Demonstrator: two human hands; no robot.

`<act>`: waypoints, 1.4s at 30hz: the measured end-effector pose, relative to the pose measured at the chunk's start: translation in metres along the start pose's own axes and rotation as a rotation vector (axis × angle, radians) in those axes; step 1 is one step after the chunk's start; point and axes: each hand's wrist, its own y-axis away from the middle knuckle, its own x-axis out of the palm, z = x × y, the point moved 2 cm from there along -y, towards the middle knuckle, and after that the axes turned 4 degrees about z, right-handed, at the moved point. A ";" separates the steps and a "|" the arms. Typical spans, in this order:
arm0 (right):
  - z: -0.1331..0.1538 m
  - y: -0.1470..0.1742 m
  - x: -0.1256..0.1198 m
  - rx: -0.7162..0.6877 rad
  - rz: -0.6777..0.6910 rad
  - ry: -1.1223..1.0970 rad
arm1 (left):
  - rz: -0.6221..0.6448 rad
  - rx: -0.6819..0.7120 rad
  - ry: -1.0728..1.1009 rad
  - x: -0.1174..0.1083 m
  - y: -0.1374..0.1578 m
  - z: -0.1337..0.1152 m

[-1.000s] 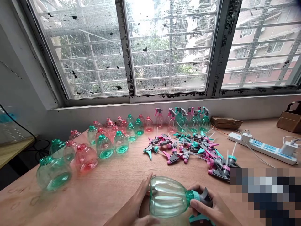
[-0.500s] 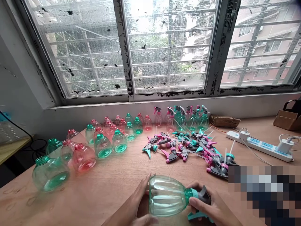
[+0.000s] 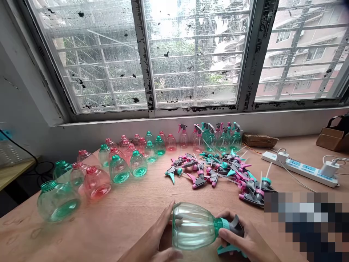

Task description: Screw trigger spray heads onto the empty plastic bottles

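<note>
A clear green spray bottle point(image 3: 194, 226) lies on its side just above the table, its base to the left and its teal-and-grey spray head point(image 3: 231, 225) to the right. My left hand point(image 3: 160, 233) is closed around the base end, fingers on the far side and thumb low at the near side. At the other end, my right hand point(image 3: 247, 234) grips the collar and spray head between thumb and fingers. The teal trigger point(image 3: 227, 249) points down towards me. Some of the right fingers are hidden behind the head.
Open green and pink bottles point(image 3: 120, 169) stand at the left and back. Loose spray heads point(image 3: 212, 169) lie piled ahead. Several fitted spray bottles point(image 3: 224, 140) stand by the wall. A power strip point(image 3: 300, 167) with cables lies right; a pixelated patch covers the lower right.
Almost nothing differs: both hands keep the same hold, and the bottle has shifted only very slightly upward.
</note>
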 end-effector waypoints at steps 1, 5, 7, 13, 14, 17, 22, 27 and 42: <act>0.000 0.000 0.000 0.003 0.001 -0.002 | -0.006 0.021 -0.010 0.000 0.000 0.001; -0.001 0.000 0.000 0.005 0.006 -0.008 | 0.063 0.097 0.038 0.002 -0.004 0.002; -0.002 0.000 -0.001 0.004 0.007 -0.007 | 0.126 0.093 0.100 0.002 -0.007 0.002; -0.002 0.000 -0.002 -0.008 0.000 0.021 | 0.053 -0.023 0.055 0.000 -0.005 -0.001; -0.002 0.000 -0.002 -0.005 -0.001 0.021 | 0.029 -0.015 0.026 0.000 -0.003 0.000; 0.000 0.001 -0.002 0.010 -0.010 0.022 | -0.002 0.026 -0.037 0.001 -0.001 0.003; -0.001 0.000 -0.002 0.000 -0.001 0.017 | 0.042 0.011 -0.005 0.001 0.000 0.005; -0.001 0.000 -0.002 -0.012 0.004 0.003 | 0.043 -0.043 0.048 -0.001 0.000 0.001; -0.002 -0.001 -0.003 0.003 0.036 0.008 | 0.046 -0.063 0.129 0.000 -0.003 -0.003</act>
